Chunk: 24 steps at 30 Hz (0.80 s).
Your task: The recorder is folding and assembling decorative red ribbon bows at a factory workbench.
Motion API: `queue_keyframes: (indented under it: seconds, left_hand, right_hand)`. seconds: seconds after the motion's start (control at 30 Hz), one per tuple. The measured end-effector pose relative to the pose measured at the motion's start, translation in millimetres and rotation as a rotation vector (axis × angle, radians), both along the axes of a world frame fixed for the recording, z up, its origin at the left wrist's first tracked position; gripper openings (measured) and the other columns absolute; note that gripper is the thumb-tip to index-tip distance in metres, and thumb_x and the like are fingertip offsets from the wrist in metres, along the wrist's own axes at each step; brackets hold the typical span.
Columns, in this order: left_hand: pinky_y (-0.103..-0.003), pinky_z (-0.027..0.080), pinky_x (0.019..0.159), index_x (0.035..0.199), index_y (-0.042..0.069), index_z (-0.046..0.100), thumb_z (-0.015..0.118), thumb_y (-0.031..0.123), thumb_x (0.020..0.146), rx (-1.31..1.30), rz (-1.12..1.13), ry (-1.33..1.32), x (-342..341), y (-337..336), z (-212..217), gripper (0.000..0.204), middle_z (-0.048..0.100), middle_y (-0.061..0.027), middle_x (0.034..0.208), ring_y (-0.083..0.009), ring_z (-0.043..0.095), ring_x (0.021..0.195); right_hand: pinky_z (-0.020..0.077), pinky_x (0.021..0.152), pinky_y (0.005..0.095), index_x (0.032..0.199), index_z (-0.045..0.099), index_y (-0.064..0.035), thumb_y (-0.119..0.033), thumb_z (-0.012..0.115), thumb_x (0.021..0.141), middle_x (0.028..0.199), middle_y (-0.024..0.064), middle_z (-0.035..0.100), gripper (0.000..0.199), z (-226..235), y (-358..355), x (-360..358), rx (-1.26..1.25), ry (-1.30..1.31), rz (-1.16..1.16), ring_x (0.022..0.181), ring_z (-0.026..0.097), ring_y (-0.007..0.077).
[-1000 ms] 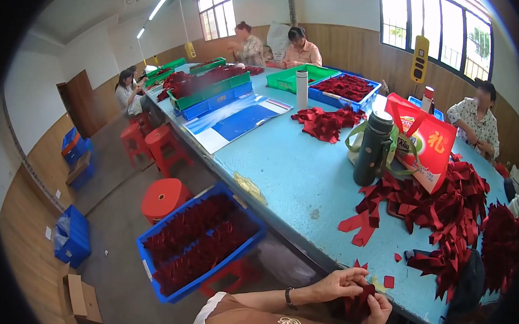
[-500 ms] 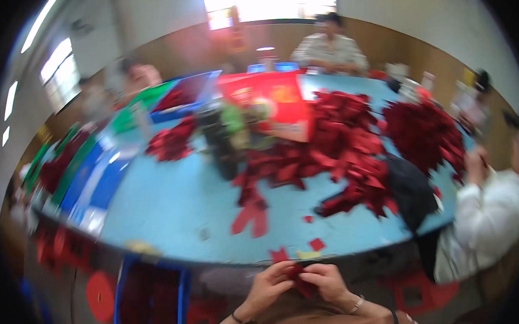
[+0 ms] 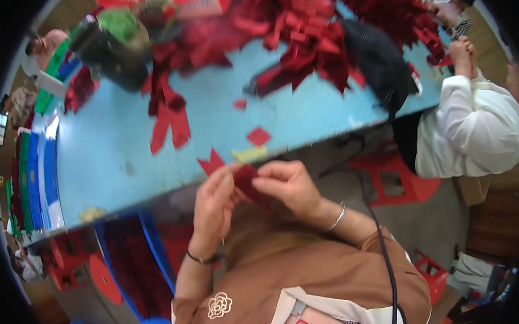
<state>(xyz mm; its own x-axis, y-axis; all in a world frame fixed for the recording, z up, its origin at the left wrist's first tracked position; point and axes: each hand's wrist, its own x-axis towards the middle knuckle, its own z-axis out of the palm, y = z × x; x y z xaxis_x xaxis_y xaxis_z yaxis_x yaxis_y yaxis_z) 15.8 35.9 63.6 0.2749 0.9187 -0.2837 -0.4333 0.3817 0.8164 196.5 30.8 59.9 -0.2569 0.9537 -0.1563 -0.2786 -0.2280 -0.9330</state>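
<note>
A dark red strip of cloth (image 3: 250,184) is stretched between my hands, just off the near edge of the table. My left hand (image 3: 208,205) pinches its left side between thumb and fingers. From the other side, my right hand (image 3: 292,188) grips it with the thumb on top. A brighter red piece with a notched end (image 3: 212,162) sticks out beyond my left fingertips over the table edge; whether it joins the held strip is hidden. Close by on the table are a small red square (image 3: 258,136) and a yellow scrap (image 3: 249,155).
Red cloth pieces (image 3: 306,29) are heaped across the blue table (image 3: 120,150). A black bag (image 3: 375,64) hangs toward the table edge. Below at left stands a blue crate (image 3: 155,247) with dark red pieces. A person in white (image 3: 472,124) sits at right, near a red stool (image 3: 387,174).
The view has tipped downward and shifted, so the table appears higher and my torso shows. Both hands still hold the red cloth, which now lies more in sight between them.
</note>
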Motion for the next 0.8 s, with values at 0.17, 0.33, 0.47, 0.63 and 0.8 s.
queue_keyframes:
  seconds: [0.17, 0.33, 0.47, 0.63, 0.8]
  left_hand:
    - [-0.023, 0.049, 0.066, 0.104, -0.002, 0.063, 0.059, 0.018, 0.092, -0.132, -0.081, 0.033, -2.4, 1.8, -50.5, 0.023, 0.065, -0.0029, 0.085, -0.0096, 0.06, 0.072]
    - [-0.023, 0.05, 0.069, 0.099, -0.003, 0.066, 0.062, 0.01, 0.09, -0.045, 0.015, 0.112, -2.3, -2.1, -73.4, 0.017, 0.067, -0.006, 0.088, -0.0099, 0.062, 0.077]
    - [-0.02, 0.048, 0.064, 0.098, -0.003, 0.067, 0.062, 0.011, 0.09, -0.012, 0.057, 0.147, -2.7, -3.3, -75.8, 0.017, 0.067, -0.0047, 0.083, -0.0082, 0.061, 0.07]
    - [-0.019, 0.045, 0.058, 0.097, -0.001, 0.067, 0.063, 0.013, 0.089, 0.063, 0.018, 0.312, -0.7, -8.1, -79.3, 0.017, 0.066, -0.0016, 0.079, -0.0053, 0.058, 0.066]
    - [-0.021, 0.049, 0.064, 0.11, -0.003, 0.062, 0.061, 0.01, 0.09, 0.096, 0.028, 0.226, 0.8, -17.9, -71.2, 0.024, 0.066, -0.0052, 0.09, -0.008, 0.059, 0.073]
  right_hand:
    - [0.0488, 0.07, 0.0212, 0.095, 0.065, 0.0041, -0.005, 0.062, 0.088, 0.086, 0.006, 0.067, 0.012, -55.8, -7.0, -5.4, -0.06, 0.096, 0.058, 0.078, 0.06, 0.0076]
    - [0.046, 0.069, 0.0192, 0.094, 0.066, 0.0024, -0.004, 0.063, 0.087, 0.086, 0.0018, 0.064, 0.01, -72.2, -13.5, -0.9, -0.123, 0.072, 0.091, 0.076, 0.056, 0.005]
    - [0.0454, 0.07, 0.0206, 0.089, 0.066, 0.003, -0.009, 0.06, 0.09, 0.084, 0.0009, 0.064, 0.014, -80.2, -19.3, 1.6, -0.124, 0.106, 0.091, 0.077, 0.055, 0.0054]
    - [0.0458, 0.07, 0.0215, 0.09, 0.066, 0.0032, -0.012, 0.061, 0.09, 0.086, 0.002, 0.064, 0.016, -86.3, -18.5, 1.6, -0.08, 0.087, 0.074, 0.078, 0.056, 0.0059]
    - [0.0463, 0.07, 0.0223, 0.092, 0.067, 0.0031, -0.012, 0.061, 0.09, 0.087, 0.0029, 0.065, 0.016, -81.1, -22.1, -5.3, -0.069, 0.111, 0.087, 0.078, 0.057, 0.0069]
